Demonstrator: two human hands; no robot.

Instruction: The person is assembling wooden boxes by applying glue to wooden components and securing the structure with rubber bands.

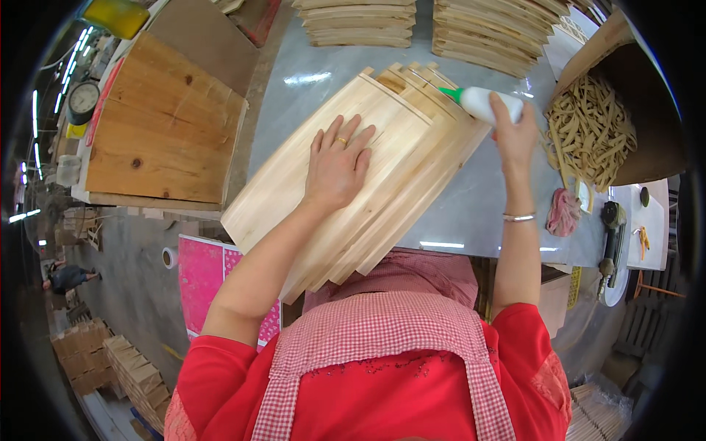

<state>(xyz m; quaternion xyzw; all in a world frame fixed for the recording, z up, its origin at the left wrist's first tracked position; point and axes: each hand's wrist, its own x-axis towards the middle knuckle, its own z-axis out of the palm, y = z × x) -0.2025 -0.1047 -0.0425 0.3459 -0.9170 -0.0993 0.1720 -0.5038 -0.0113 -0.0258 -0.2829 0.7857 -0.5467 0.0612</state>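
Note:
A fanned stack of pale wooden panels [294,173] lies aslant on the grey tabletop, its near end reaching past the front edge. On the top panel my left hand [340,163] rests flat with its fingers spread. Wrapped in my right hand [515,132] is a white glue bottle [482,105] with a green nozzle. The bottle is tilted, nozzle pointing left, over the far right ends of the panels beneath the top one. Its tip looks close to the wood; whether it touches I cannot tell.
More wooden pieces [358,20] are piled at the far edge, with a second pile [493,33] beside them. A cardboard box [647,110] of tan strips stands right, near a pink cloth [563,213] and a power tool [612,239]. A wooden board [162,125] stands left.

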